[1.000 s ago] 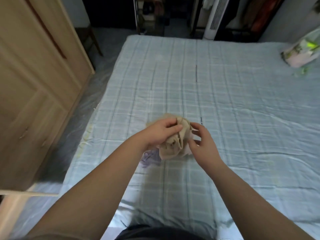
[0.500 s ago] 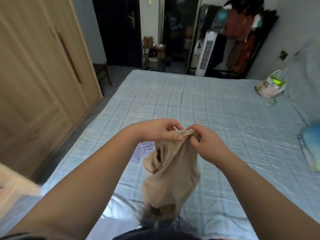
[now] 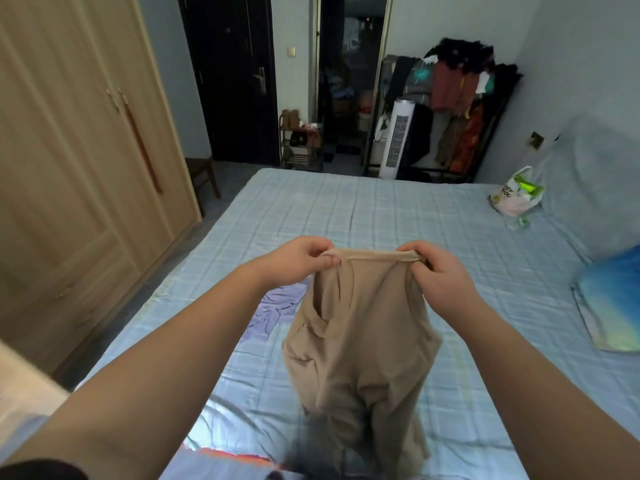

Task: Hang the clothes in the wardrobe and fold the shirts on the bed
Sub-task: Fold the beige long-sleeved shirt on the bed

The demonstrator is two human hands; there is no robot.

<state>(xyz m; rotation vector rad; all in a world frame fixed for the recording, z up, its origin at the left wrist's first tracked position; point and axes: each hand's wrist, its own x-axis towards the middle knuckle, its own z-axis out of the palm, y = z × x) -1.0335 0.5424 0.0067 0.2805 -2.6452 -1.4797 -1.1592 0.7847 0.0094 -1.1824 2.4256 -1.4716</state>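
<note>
A beige garment (image 3: 360, 341) hangs at the centre of the frame, held up by its top edge between the two hands. The left hand (image 3: 304, 261) pinches the left end of that edge with thumb and curled fingers. The right hand (image 3: 436, 275) grips the right end, fingers folded round the hem. The edge is stretched nearly straight between them, and the rest of the cloth drops in soft, loose folds toward the lower edge of the frame. The fabric looks thin, matte and stretchy.

Below it lies the bed (image 3: 381, 209), covered with a pale blue checked sheet that is lightly creased. A crumpled lilac garment (image 3: 277, 310) rests on the sheet just under the left forearm. The light wooden wardrobe (image 3: 76, 168) fills the left of the frame.

Half a second ago the hands were close together, with the cloth bunched between them. Now they are spread apart and the garment is opened wider. A second ago it was a small wad held low over the sheet.
</note>
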